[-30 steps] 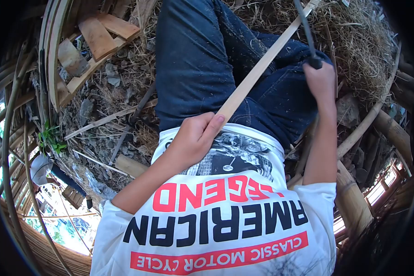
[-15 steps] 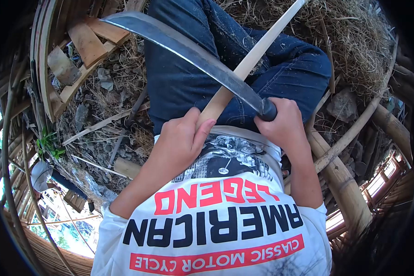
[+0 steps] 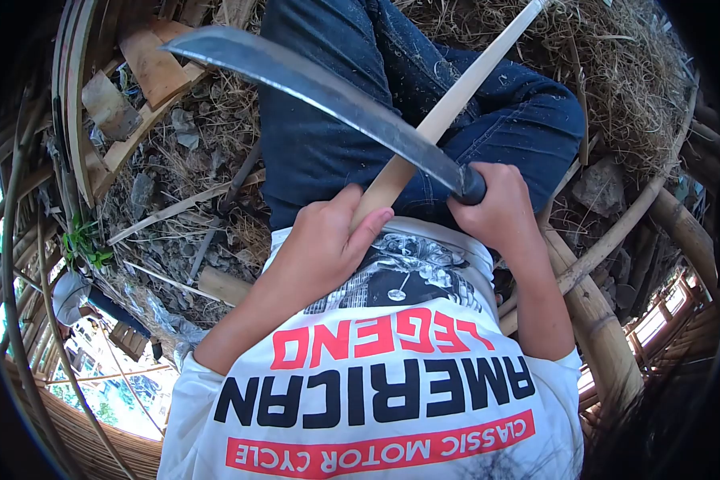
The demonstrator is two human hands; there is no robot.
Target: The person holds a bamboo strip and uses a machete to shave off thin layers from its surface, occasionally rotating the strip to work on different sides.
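Note:
My right hand [image 3: 498, 206] is closed around the dark handle of a machete [image 3: 320, 92]. The long curved blade reaches to the upper left, over my jeans. In my left hand [image 3: 328, 236] is the near end of a pale, smooth wooden stick [image 3: 450, 108], with the thumb lying along it close to my waist. From there the stick slants up to the right across my legs and narrows toward its far end. The blade crosses over the stick in this view, just ahead of my left hand.
Curved wooden strips and flat wood pieces [image 3: 154, 72] lie at the upper left. Dry fibrous shavings [image 3: 628, 96] are heaped at the upper right. Bamboo poles [image 3: 592, 320] run along the right side, near a grey stone [image 3: 600, 188]. A small green plant [image 3: 86, 242] grows at the left.
The machete's tip has swung slightly left and down in the view. The stick and both hands appear a little farther right, and both grips stay the same.

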